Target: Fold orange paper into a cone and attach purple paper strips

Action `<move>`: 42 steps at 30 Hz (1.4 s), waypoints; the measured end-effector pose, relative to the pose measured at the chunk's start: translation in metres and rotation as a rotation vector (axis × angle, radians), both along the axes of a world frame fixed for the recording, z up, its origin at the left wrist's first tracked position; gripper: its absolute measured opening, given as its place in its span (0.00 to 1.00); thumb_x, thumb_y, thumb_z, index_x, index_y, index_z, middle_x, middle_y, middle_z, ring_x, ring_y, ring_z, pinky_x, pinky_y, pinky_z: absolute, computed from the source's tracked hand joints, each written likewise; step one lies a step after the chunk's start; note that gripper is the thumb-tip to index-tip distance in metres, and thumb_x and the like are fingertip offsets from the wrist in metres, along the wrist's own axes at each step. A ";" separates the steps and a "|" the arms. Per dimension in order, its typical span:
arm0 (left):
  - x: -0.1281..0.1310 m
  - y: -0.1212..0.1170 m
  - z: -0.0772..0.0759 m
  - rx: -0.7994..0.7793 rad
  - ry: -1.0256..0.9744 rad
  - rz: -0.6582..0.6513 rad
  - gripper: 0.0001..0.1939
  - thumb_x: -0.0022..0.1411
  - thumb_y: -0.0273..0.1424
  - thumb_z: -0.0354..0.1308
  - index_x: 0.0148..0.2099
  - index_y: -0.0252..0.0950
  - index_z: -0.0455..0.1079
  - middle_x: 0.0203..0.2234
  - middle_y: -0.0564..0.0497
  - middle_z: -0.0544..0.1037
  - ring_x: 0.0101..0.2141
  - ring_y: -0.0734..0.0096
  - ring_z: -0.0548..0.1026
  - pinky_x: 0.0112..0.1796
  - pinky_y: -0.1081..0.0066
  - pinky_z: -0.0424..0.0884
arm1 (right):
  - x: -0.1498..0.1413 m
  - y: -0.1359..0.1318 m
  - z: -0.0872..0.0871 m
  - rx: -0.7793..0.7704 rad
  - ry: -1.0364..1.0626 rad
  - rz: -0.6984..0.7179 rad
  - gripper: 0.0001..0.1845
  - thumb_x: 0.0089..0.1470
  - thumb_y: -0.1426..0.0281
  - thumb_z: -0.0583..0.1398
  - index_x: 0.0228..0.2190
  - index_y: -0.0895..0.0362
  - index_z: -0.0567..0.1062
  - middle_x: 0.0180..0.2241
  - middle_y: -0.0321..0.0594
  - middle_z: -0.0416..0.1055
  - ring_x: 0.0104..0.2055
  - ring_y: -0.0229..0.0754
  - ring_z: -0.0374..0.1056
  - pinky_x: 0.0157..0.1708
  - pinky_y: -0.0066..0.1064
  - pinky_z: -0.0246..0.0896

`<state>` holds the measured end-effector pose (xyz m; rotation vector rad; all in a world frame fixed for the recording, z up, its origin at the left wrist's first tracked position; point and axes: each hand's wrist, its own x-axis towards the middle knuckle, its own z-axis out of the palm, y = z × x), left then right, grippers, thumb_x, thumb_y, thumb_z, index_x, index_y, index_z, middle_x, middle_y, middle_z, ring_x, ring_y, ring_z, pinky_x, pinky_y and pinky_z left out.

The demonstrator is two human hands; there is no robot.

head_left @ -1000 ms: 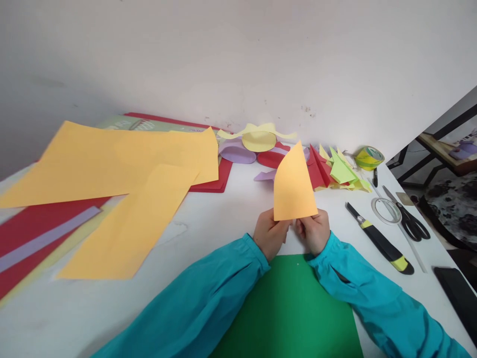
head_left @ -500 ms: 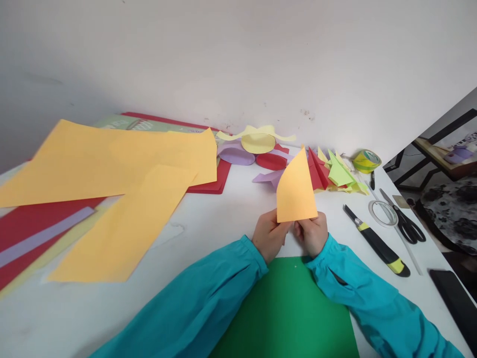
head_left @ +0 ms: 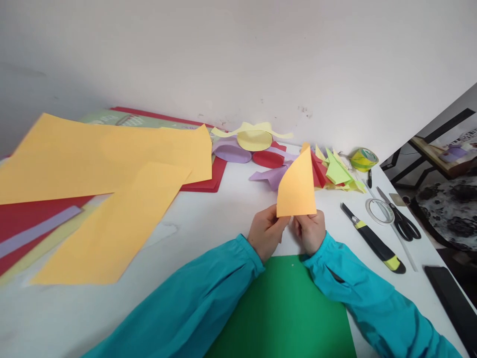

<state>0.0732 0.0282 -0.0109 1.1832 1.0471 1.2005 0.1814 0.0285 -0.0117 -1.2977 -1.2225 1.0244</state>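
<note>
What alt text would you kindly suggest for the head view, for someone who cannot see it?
A left hand and right hand hold a small, curved-edged orange paper piece over a white table. Large orange sheets lie at left, a green sheet nearer, a utility knife and scissors at right.

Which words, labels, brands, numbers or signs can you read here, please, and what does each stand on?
None reads with certainty.
Pale surface, far right edge: dark letters, blurred, cut off.
Yellow tape roll: label print too small.
Pale green sheet behind the large orange sheet: marks too small, blurred.
</note>
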 end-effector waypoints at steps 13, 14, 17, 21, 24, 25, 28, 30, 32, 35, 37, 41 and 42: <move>-0.001 -0.002 0.001 0.106 0.085 0.046 0.09 0.49 0.28 0.47 0.18 0.37 0.58 0.06 0.61 0.58 0.10 0.80 0.57 0.13 0.77 0.54 | -0.001 -0.002 -0.004 0.041 0.031 0.048 0.19 0.45 0.68 0.54 0.08 0.56 0.62 0.07 0.30 0.54 0.11 0.31 0.50 0.12 0.25 0.43; -0.001 -0.002 0.000 0.111 0.089 0.050 0.09 0.50 0.28 0.48 0.19 0.37 0.58 0.06 0.61 0.59 0.10 0.80 0.57 0.13 0.77 0.54 | -0.001 -0.001 -0.004 0.046 0.044 0.026 0.17 0.45 0.68 0.55 0.09 0.57 0.62 0.08 0.29 0.55 0.12 0.31 0.51 0.13 0.25 0.43; -0.001 -0.001 0.000 0.125 0.102 0.038 0.09 0.50 0.27 0.49 0.19 0.37 0.58 0.05 0.61 0.59 0.10 0.80 0.57 0.13 0.78 0.54 | -0.001 0.000 -0.005 0.062 0.033 -0.005 0.16 0.43 0.69 0.56 0.09 0.57 0.62 0.08 0.29 0.55 0.12 0.31 0.51 0.13 0.25 0.44; 0.000 -0.002 0.001 0.091 0.043 -0.011 0.07 0.50 0.28 0.48 0.21 0.37 0.59 0.07 0.62 0.59 0.10 0.80 0.58 0.13 0.78 0.55 | 0.000 0.002 -0.006 0.025 0.025 -0.014 0.16 0.43 0.71 0.55 0.08 0.56 0.60 0.08 0.28 0.53 0.12 0.30 0.49 0.13 0.25 0.43; 0.000 -0.002 0.001 0.084 0.055 -0.013 0.05 0.49 0.28 0.48 0.22 0.37 0.60 0.06 0.62 0.58 0.10 0.79 0.58 0.13 0.77 0.55 | 0.000 0.002 -0.004 0.043 0.040 0.007 0.16 0.43 0.71 0.54 0.09 0.56 0.59 0.09 0.29 0.53 0.13 0.31 0.48 0.14 0.25 0.44; -0.001 -0.002 0.001 0.091 0.074 -0.004 0.06 0.49 0.27 0.48 0.22 0.37 0.60 0.06 0.62 0.58 0.10 0.78 0.58 0.14 0.77 0.55 | 0.000 0.001 -0.003 0.061 0.033 0.016 0.16 0.43 0.72 0.54 0.09 0.55 0.59 0.09 0.29 0.53 0.13 0.31 0.47 0.14 0.26 0.45; -0.002 -0.001 0.001 0.119 0.127 0.036 0.07 0.48 0.28 0.49 0.19 0.37 0.60 0.05 0.60 0.58 0.12 0.77 0.61 0.15 0.76 0.57 | 0.000 0.000 -0.001 0.112 -0.006 0.036 0.15 0.42 0.71 0.56 0.09 0.55 0.61 0.09 0.28 0.53 0.14 0.32 0.47 0.15 0.26 0.47; -0.002 -0.001 0.001 0.128 0.142 0.068 0.08 0.48 0.28 0.50 0.19 0.37 0.60 0.05 0.60 0.59 0.14 0.75 0.63 0.16 0.76 0.57 | 0.000 -0.001 -0.001 0.109 -0.019 0.042 0.15 0.43 0.69 0.57 0.10 0.55 0.62 0.09 0.28 0.53 0.14 0.32 0.47 0.15 0.26 0.47; -0.002 -0.001 0.001 0.126 0.142 0.101 0.07 0.48 0.28 0.50 0.20 0.37 0.61 0.05 0.60 0.59 0.14 0.75 0.63 0.16 0.76 0.58 | 0.000 -0.002 -0.002 0.060 -0.002 0.032 0.17 0.45 0.66 0.57 0.10 0.56 0.62 0.08 0.28 0.53 0.13 0.31 0.47 0.14 0.25 0.44; -0.001 -0.001 0.000 0.101 0.119 0.117 0.06 0.48 0.28 0.50 0.21 0.37 0.61 0.05 0.61 0.59 0.11 0.77 0.60 0.14 0.77 0.56 | 0.000 -0.002 -0.003 -0.020 0.039 -0.006 0.20 0.47 0.63 0.56 0.09 0.57 0.62 0.08 0.29 0.54 0.11 0.30 0.47 0.13 0.26 0.40; -0.001 -0.001 0.000 0.075 0.071 0.094 0.07 0.50 0.29 0.50 0.21 0.37 0.60 0.05 0.62 0.59 0.09 0.79 0.58 0.12 0.77 0.54 | 0.000 -0.002 -0.003 -0.034 0.037 -0.008 0.22 0.48 0.62 0.56 0.08 0.57 0.61 0.07 0.29 0.53 0.11 0.30 0.46 0.12 0.26 0.39; 0.000 -0.002 -0.001 0.047 0.003 0.005 0.09 0.53 0.32 0.51 0.22 0.37 0.59 0.05 0.63 0.59 0.08 0.80 0.58 0.12 0.77 0.56 | 0.001 -0.001 -0.001 -0.011 0.018 0.051 0.26 0.50 0.61 0.54 0.06 0.57 0.60 0.07 0.29 0.52 0.11 0.29 0.47 0.14 0.26 0.41; 0.001 -0.002 -0.002 0.043 0.007 -0.007 0.10 0.53 0.32 0.51 0.22 0.37 0.59 0.05 0.63 0.59 0.08 0.80 0.59 0.12 0.77 0.57 | 0.002 -0.001 -0.001 -0.006 0.019 0.065 0.27 0.51 0.61 0.54 0.06 0.57 0.59 0.06 0.29 0.51 0.11 0.30 0.47 0.14 0.26 0.41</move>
